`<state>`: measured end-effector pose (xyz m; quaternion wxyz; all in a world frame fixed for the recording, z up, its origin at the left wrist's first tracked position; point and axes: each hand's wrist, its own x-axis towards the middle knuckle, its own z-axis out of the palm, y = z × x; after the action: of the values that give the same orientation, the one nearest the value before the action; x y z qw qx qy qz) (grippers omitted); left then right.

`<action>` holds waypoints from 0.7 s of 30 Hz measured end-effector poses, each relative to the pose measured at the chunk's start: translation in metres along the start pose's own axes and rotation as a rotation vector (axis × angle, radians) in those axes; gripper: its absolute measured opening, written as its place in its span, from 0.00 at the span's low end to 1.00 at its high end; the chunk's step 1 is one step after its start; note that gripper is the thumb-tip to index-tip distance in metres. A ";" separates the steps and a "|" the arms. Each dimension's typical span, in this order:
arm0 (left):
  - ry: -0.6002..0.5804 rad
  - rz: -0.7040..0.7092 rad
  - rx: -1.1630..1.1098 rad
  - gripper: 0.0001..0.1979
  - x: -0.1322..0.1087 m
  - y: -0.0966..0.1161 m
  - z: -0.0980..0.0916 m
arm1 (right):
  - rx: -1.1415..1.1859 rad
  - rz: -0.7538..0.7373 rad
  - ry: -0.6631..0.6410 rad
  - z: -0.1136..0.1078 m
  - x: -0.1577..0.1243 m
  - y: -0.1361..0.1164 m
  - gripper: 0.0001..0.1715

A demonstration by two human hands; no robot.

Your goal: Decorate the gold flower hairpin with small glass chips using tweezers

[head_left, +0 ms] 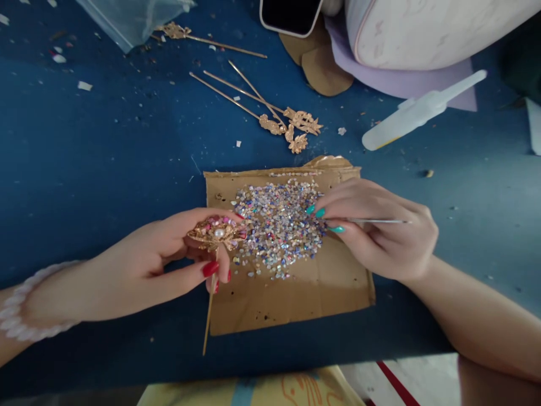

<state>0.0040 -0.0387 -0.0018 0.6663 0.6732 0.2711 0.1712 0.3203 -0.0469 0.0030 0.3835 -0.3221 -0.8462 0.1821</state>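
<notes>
In my left hand [169,256] is a gold hairpin [217,232], pinched between thumb and fingers. Pink stones and one white pearl cover its ornamental head, and its long stick points down past the cardboard's left edge. My right hand [376,225] has its fingers closed on a thin metal tweezer-like tool [376,220]; its tip is hidden by the fingers. Under both hands lies a piece of brown cardboard [304,299]. A pile of small rhinestones [279,225], mostly clear, blue and lilac, spreads over it, and the right fingertips are at the pile's right edge.
Several gold hairpins [302,121] without stones lie beyond the cardboard. A white glue bottle [406,121] rests on the blue table [105,158] to the right. At the back are a phone [291,14], a white pouch [422,34] and a clear plastic bag [131,20].
</notes>
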 end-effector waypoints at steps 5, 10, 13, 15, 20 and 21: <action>-0.009 -0.025 -0.009 0.28 -0.007 -0.003 -0.001 | -0.023 0.040 -0.049 -0.002 0.001 0.000 0.09; 0.002 -0.061 -0.031 0.28 -0.011 -0.003 -0.001 | -0.015 0.000 -0.050 -0.002 0.002 0.000 0.06; 0.000 -0.075 -0.044 0.27 -0.012 -0.004 -0.001 | -0.019 0.001 -0.023 -0.003 0.002 0.001 0.09; 0.002 -0.081 -0.041 0.27 -0.011 -0.003 -0.001 | -0.032 0.040 0.007 -0.003 0.001 0.002 0.10; -0.001 -0.088 -0.041 0.27 -0.011 -0.004 -0.001 | -0.045 0.066 0.030 -0.001 -0.001 0.004 0.08; -0.003 -0.088 -0.040 0.27 -0.011 -0.004 -0.002 | -0.054 0.058 0.023 0.000 -0.001 0.004 0.07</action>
<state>-0.0064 -0.0443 -0.0041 0.6868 0.6475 0.2959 0.1463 0.3228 -0.0443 0.0002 0.3791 -0.3589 -0.8365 0.1664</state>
